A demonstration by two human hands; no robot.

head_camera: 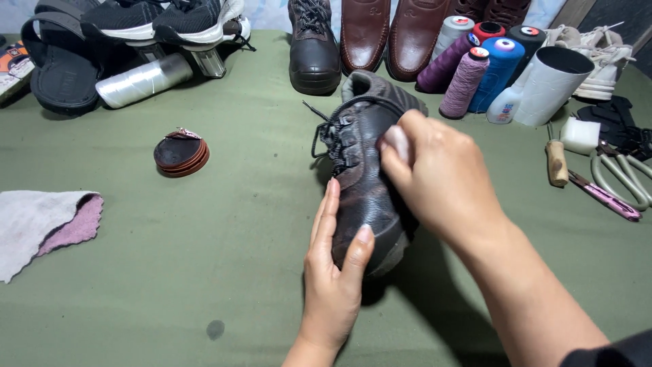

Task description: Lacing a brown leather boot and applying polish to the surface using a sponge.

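A head-worn camera looks down on a green table (pixel 170 272). At the centre of the frame lies a worn dark leather shoe (pixel 360 170), toe toward the viewer, laces loose at its upper left. The left hand (pixel 336 272), at lower centre, grips the toe, thumb over the top and fingers flat along the shoe's left side. The right hand (pixel 435 177), coming in from the lower right, is curled over the shoe's middle, pressing what looks like a small pale pad or cloth against the leather; what it is exactly is hard to tell. The leather looks dull and scuffed, so the rubbing seems to be at an early or middle stage, with the toe and heel not yet shining. At centre left sits a round brown tin (pixel 181 155), its lid ajar. A grey and pink cloth (pixel 41 224) lies at the left edge. Along the top stand other shoes, and at upper right a cluster of thread spools (pixel 475 68). Scissors (pixel 625 177) and a wooden-handled tool (pixel 557 162) rest at the right edge.
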